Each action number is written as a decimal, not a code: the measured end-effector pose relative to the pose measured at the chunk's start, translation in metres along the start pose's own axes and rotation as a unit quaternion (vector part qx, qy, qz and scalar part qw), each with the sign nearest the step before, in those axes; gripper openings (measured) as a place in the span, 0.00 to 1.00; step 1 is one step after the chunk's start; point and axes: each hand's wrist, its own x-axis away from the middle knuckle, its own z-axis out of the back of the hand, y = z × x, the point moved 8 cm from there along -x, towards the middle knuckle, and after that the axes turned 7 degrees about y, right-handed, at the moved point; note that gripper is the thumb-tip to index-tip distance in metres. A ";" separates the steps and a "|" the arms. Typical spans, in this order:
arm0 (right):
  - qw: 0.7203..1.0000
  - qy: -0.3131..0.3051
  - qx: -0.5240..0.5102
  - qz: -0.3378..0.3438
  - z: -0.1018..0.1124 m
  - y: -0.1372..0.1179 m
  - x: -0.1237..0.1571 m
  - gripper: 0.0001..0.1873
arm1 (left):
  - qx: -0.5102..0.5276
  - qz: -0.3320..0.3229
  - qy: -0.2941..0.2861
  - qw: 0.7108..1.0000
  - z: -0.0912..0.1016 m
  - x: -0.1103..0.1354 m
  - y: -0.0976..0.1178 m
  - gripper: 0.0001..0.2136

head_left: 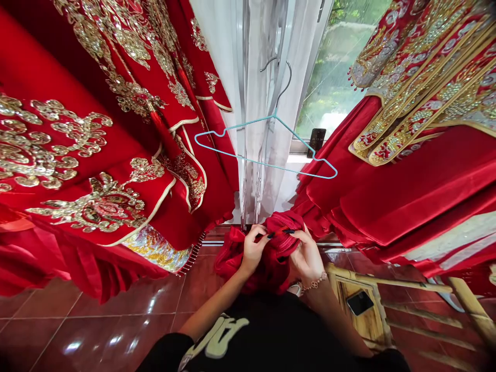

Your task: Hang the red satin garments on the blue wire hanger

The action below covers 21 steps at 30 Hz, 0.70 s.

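Both of my hands grip a bunched red cloth (271, 258) held in front of my chest. My left hand (253, 249) pinches its left side with curled fingers. My right hand (308, 256), with a bead bracelet on the wrist, closes on the right side. A thin dark strip (282, 232) runs across the top of the bundle between my fingertips. An empty light-blue wire hanger (267, 147) hangs just above and beyond my hands.
Red garments with gold embroidery hang at the left (96, 155) and right (426, 103). White sheer curtains (263, 77) and a window (341, 67) are behind. A wooden stool (368, 310) with a phone (359, 303) on it stands at my right on the red tiled floor (96, 325).
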 end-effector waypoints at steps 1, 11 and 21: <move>1.000 0.011 0.002 0.009 0.004 -0.003 -0.001 0.11 | 0.035 0.013 0.031 0.999 0.006 -0.001 0.000 0.16; 0.977 0.108 0.152 0.101 0.103 -0.021 -0.049 0.13 | 0.123 0.074 0.104 0.984 0.033 0.006 0.014 0.17; 0.919 -0.221 0.303 0.123 -0.003 0.000 -0.019 0.09 | 0.020 0.021 -0.007 1.000 0.013 0.023 0.031 0.16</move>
